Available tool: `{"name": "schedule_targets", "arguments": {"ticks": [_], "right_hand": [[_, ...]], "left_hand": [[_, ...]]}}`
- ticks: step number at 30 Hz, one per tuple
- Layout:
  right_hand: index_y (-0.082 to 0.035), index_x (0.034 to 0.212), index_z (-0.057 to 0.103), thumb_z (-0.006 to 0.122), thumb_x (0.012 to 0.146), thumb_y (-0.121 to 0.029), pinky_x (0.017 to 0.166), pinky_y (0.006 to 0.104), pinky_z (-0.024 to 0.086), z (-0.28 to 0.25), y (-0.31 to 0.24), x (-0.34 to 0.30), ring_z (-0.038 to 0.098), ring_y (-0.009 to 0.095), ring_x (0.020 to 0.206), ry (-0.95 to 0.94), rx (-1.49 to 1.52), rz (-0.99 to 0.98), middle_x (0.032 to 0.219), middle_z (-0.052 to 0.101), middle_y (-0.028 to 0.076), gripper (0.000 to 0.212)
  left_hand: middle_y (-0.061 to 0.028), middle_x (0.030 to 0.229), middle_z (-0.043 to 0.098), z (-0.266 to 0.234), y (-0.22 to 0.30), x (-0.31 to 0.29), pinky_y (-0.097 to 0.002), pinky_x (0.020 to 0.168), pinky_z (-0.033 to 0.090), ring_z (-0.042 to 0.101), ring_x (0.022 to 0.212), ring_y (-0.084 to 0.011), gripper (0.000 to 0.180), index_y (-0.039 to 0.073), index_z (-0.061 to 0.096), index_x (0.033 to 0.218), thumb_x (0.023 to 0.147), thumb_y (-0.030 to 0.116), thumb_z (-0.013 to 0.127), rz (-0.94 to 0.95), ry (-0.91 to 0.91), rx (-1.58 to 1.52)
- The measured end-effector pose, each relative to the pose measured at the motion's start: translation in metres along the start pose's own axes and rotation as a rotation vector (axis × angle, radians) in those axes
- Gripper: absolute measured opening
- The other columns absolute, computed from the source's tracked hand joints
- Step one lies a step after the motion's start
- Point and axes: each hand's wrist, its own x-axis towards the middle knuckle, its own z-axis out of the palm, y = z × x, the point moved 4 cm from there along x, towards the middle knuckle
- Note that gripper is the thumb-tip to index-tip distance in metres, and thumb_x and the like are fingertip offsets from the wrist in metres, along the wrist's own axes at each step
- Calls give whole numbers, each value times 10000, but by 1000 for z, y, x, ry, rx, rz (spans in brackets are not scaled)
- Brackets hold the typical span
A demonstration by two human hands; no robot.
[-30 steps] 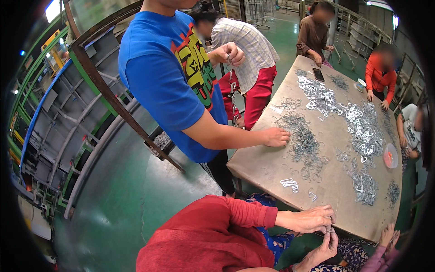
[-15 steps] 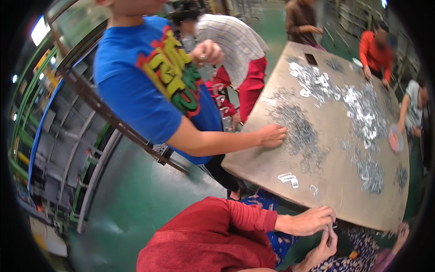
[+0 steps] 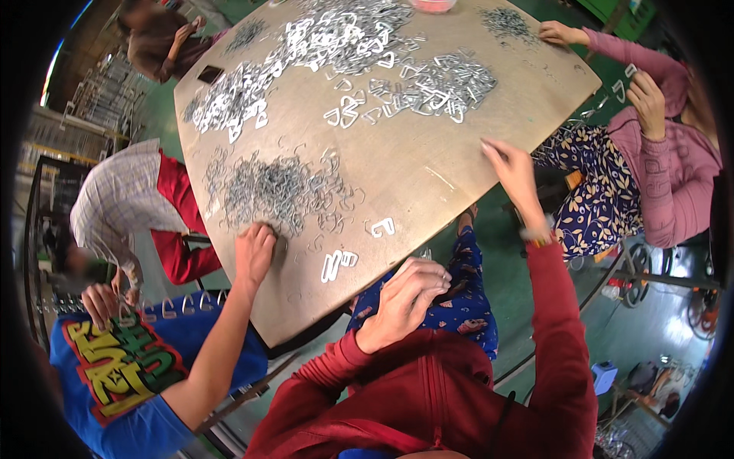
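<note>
My left hand [image 3: 407,301] is in front of the table's near edge, its fingers curled together. A small bit of shiny metal [image 3: 425,252] shows just past its knuckles; what the fingers hold is mostly hidden. My right hand [image 3: 511,177] reaches out over the table's right edge, thumb and forefinger apart, nothing visible between them. On the tabletop [image 3: 413,203] nearest my left hand lie a single white-looking metal loop [image 3: 382,227] and a few more metal loops [image 3: 338,265]. Farther left spreads a heap of thin grey wire hooks [image 3: 279,187].
Larger heaps of metal loops [image 3: 443,84] cover the far table. To my left, a co-worker in a blue shirt [image 3: 138,367] rests a hand [image 3: 256,249] by the hooks. On the right, a co-worker in pink [image 3: 661,145] holds up loops [image 3: 621,86]. A dark phone-like slab [image 3: 210,73] lies far left.
My view has swung to the right. My hands, close together before at the table's edge, are now apart: the right has reached out over the table, the left stays near my body.
</note>
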Motion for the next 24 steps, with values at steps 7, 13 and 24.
{"name": "schedule_targets", "arguments": {"ticks": [7, 13, 24], "right_hand": [[8, 1031, 612, 609, 824, -214, 756, 415, 487, 75, 29, 116, 606, 388, 869, 28, -215, 11, 916, 625, 238, 304], [18, 960, 587, 566, 738, -32, 714, 454, 471, 98, 34, 118, 574, 438, 825, 20, -464, -176, 840, 607, 264, 229], [124, 1099, 470, 532, 809, 113, 769, 358, 544, 100, 35, 53, 587, 273, 782, 285, 967, 371, 944, 551, 168, 296]], "left_hand": [[-127, 871, 592, -5, -6, -12, -339, 717, 466, 579, 804, -268, 159, 0, 554, 874, 744, -72, 608, -87, 0, 61], [-132, 858, 584, -5, 4, -14, -349, 715, 469, 578, 806, -278, 102, -11, 556, 851, 767, -61, 584, -27, 33, 49], [-112, 890, 594, -16, 22, -46, -337, 719, 477, 582, 839, -265, 125, -1, 566, 853, 748, -68, 577, 34, 214, 54]]}}
